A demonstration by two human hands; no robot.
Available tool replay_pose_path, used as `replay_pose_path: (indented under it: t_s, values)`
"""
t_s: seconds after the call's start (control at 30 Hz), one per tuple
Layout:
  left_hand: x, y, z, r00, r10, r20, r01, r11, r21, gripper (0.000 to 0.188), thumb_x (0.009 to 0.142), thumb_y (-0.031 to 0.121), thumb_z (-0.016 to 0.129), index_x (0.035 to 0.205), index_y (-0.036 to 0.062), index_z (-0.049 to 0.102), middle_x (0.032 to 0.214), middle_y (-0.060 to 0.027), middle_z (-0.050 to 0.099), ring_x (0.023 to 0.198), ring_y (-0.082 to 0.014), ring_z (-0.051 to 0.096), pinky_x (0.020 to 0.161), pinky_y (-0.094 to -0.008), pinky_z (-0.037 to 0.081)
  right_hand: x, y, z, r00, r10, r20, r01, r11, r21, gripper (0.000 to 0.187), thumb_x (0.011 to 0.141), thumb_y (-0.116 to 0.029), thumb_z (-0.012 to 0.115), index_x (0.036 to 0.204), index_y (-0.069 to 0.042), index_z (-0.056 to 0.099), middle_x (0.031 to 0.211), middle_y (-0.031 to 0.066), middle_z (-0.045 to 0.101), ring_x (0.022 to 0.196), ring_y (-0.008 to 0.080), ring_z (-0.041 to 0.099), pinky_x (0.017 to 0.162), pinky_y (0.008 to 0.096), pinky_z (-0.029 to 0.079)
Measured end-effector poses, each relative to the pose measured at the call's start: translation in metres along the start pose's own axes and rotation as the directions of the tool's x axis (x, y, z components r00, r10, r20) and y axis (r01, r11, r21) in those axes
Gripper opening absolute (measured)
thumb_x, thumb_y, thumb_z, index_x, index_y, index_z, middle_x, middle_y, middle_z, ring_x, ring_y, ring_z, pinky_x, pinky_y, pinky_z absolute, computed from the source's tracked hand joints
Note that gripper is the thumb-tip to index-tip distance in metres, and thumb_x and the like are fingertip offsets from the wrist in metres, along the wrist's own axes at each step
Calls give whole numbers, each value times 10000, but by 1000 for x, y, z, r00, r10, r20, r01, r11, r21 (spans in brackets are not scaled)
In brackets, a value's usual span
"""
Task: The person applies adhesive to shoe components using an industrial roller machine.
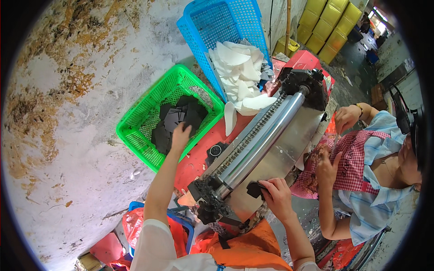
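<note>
My left hand (181, 137) reaches into a green plastic basket (131, 131), its fingers closed at a black flat piece (193, 118) on the pile there. Several dark flat cut pieces (172, 118) lie loosely around it. My right hand (278, 198) grips a small black flat piece (256, 189) between thumb and fingers, above the steel plate (280, 151) of a roller machine. The machine's long shiny roller (266, 140) runs diagonally between my two hands, beside a row of dark ribbed parts.
A blue basket (192, 43) holding many white curved pieces (237, 67) stands behind the green one, against the stained wall (81, 113). At right, a co-worker in a checked apron (352, 160) handles something thin. Yellow boxes (323, 29) are stacked at the back.
</note>
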State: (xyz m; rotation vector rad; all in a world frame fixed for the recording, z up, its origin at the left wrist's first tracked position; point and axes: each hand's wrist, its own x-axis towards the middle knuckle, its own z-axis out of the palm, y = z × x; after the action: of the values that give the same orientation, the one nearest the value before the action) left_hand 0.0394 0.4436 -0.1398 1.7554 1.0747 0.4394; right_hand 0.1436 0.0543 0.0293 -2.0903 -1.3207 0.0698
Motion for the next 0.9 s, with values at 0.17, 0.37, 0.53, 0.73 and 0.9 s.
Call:
replay_pose_path:
  t_s: [0.17,0.37,0.53,0.73,0.9]
  values:
    - [-30,18,-43,984,64,-168,97,596,797,600,834,336,711,1323,116,442,1212,-167,561,930,-395,668,766,-488,544,-6,2,0,999,-34,-4,33,996,-87,386,711,-12,730,1082,-104,678,925,73,587,860,278,564,733,382,482]
    - [-72,83,-39,901,402,165,-428,757,494,404,836,216,706,1204,92,596,1092,-143,583,1032,-313,604,865,-398,504,-1,4,10,999,-13,-51,10,999,-44,347,707,20,717,1029,-110,706,982,92,593,860,273,574,732,373,492]
    - [-97,137,19,567,234,790,-136,972,-190,480,831,121,685,1295,52,582,1132,-128,630,1089,-203,592,958,-316,462,17,2,2,992,122,32,-123,889,441,302,772,67,658,1037,-70,703,949,104,594,738,236,598,645,319,495]
    - [-91,156,34,706,119,699,-293,947,135,478,765,38,686,1236,37,605,1041,-109,671,936,-179,642,846,-313,515,7,4,-25,976,24,219,-60,985,159,339,767,20,693,1087,-89,693,969,83,586,761,216,589,647,307,503]
    - [-76,163,-1,732,-23,681,325,890,-319,239,835,35,700,1060,-5,632,913,-49,677,780,-116,665,715,-267,553,-5,12,-11,995,-98,11,97,954,-283,399,716,-9,713,1096,-129,687,932,53,579,890,232,580,694,342,515]
